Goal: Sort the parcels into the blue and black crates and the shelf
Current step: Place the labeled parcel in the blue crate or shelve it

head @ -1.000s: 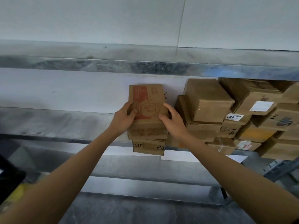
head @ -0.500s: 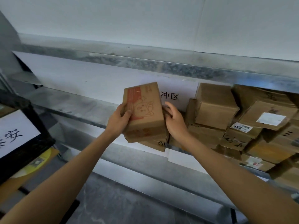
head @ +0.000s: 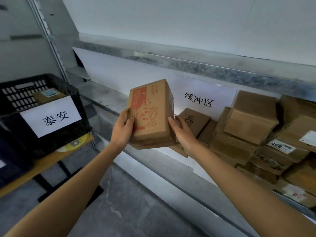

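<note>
I hold a brown cardboard parcel (head: 153, 113) with a red cartoon print between both hands, lifted off the metal shelf (head: 109, 101). My left hand (head: 122, 129) grips its left side, thumb on the printed face. My right hand (head: 181, 132) grips its right side. Behind it a smaller brown parcel (head: 194, 121) lies on the shelf. The black crate (head: 51, 134) with a white paper label stands at the left and holds a small parcel (head: 48, 95). The edge of a dark blue crate (head: 8, 158) shows at the far left.
Several stacked brown parcels (head: 256, 127) fill the shelf's right part below a white sign with characters (head: 199, 100). The crates stand on a wooden table (head: 44, 166). A second shelf level (head: 205, 64) runs above. Grey floor (head: 128, 202) lies below.
I have lifted the printed parcel off the stack and carried it left, away from the shelf pile. My view has turned left, bringing the black crate into sight.
</note>
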